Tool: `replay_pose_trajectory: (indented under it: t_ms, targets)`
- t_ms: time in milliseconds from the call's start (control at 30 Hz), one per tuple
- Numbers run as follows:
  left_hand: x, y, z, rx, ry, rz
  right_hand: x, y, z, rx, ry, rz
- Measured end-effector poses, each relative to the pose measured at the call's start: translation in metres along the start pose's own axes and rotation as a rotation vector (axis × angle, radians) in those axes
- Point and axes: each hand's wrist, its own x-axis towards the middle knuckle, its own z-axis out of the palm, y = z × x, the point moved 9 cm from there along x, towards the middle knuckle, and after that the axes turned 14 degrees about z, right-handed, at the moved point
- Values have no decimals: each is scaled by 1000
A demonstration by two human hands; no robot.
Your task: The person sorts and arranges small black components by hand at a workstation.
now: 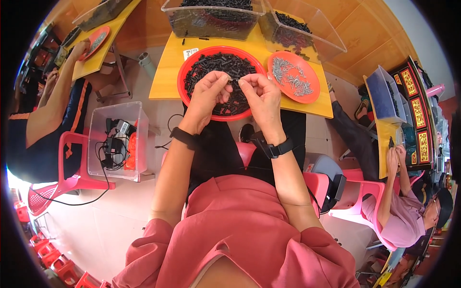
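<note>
Over a red basin (181, 79) filled with small black plastic pieces (221, 61), my two hands are held close together. My left hand (210, 93) pinches with thumb and forefinger, the other fingers curled in. Facing it, my right hand (263, 95) has its thumb and forefinger pressed together too. Whatever sits between the fingertips is tiny and blends into the dark pieces behind. Just right of my right hand lies an orange-red plate (307, 72) with small silvery screw-like parts (300, 88) in two loose heaps.
Clear bins (216, 29) of black pieces stand along the yellow table's (163, 77) far side. A clear tub (96, 144) with adapters and cables is on the floor at left. Co-workers sit at tables left and right. Pink chairs (72, 163) stand nearby.
</note>
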Motion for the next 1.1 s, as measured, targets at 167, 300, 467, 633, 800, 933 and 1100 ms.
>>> replay_pose_trajectory:
  t_ms: [167, 300, 467, 633, 800, 933, 1100]
  targets:
    - [1, -1, -2, 36, 5, 26, -5, -3, 5, -33, -27, 18]
    - [2, -2, -2, 89, 7, 51, -7, -4, 7, -102, -3, -8]
    - [1, 2, 0, 129, 13, 68, -11, -11, 9, -159, 5, -62]
    - [-1, 6, 3, 117, 25, 93, -12, -13, 7, -212, 53, -102]
    - [0, 4, 1, 85, 28, 93, -11, -20, 7, -280, 57, -127]
    - [3, 2, -6, 60, 38, 72, -6, -29, 15, -344, 15, -176]
    - [3, 3, -9, -62, 69, 5, 10, -37, 21, -362, -65, -125]
